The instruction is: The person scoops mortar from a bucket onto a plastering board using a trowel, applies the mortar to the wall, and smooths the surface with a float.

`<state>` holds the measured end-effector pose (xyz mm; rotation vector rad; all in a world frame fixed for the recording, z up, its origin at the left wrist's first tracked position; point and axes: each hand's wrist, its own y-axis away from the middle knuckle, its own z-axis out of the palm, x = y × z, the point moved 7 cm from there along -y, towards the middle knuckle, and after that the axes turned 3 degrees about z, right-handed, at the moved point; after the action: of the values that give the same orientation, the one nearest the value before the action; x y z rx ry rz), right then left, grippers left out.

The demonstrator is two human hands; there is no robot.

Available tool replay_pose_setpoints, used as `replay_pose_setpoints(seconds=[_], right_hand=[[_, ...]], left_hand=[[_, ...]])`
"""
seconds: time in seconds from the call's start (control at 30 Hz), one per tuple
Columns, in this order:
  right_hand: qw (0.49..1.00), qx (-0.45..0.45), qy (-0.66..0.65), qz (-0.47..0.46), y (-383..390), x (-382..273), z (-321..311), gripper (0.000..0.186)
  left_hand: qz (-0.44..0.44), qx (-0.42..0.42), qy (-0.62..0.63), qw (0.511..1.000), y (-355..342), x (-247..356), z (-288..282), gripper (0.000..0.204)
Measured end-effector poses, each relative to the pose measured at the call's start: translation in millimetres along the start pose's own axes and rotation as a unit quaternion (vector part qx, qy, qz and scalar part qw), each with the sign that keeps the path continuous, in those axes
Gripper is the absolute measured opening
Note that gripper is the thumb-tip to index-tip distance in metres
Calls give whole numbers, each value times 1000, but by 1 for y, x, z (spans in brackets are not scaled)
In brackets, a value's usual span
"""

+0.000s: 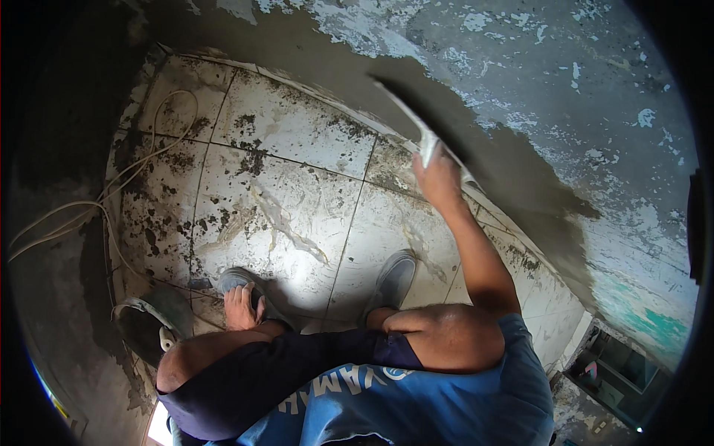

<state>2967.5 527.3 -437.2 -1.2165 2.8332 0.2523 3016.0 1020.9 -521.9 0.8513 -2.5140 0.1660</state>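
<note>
Flat steel plastering trowel (410, 123) — gripped in our right hand (439, 182) — presses wet grey plaster (476, 141); our left hand (239, 306) rests loosely curled on our grey shoe (242, 281).

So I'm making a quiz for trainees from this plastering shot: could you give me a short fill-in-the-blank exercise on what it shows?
1. The right hand presses a flat plastering trowel against the ____.
2. The left hand rests on the person's left grey ____.
3. The mortar-spattered floor is laid with square white ____.
4. A pale cable lies along the floor's ____ side.

Missing words: wall; shoe; tiles; left
</note>
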Motion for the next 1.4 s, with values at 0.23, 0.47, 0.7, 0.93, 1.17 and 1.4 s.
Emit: replay_pose_setpoints(seconds=[0.23,0.47,0.7,0.93,1.17,1.4], right_hand=[[969,179,-167,25,50,8,-123,32],[990,95,108,-7,101,88,-1,49],[981,-75,155,91,103,174,72,56],[985,-15,164,46,84,173,61,47],[985,81,91,-125,97,32,13,33],[871,97,-168,-452,88,-153,70,21]], left_hand=[[2,-17,8,1000,1,-2,-2,42],[5,-15,10,1000,-1,-7,10,41],[14,-15,-9,1000,-2,-6,8,40],[15,-18,-21,1000,10,-9,19,39],[-37,-60,11,997,12,-9,-18,37],[-112,-121,156,974,-54,7,-85,41]])
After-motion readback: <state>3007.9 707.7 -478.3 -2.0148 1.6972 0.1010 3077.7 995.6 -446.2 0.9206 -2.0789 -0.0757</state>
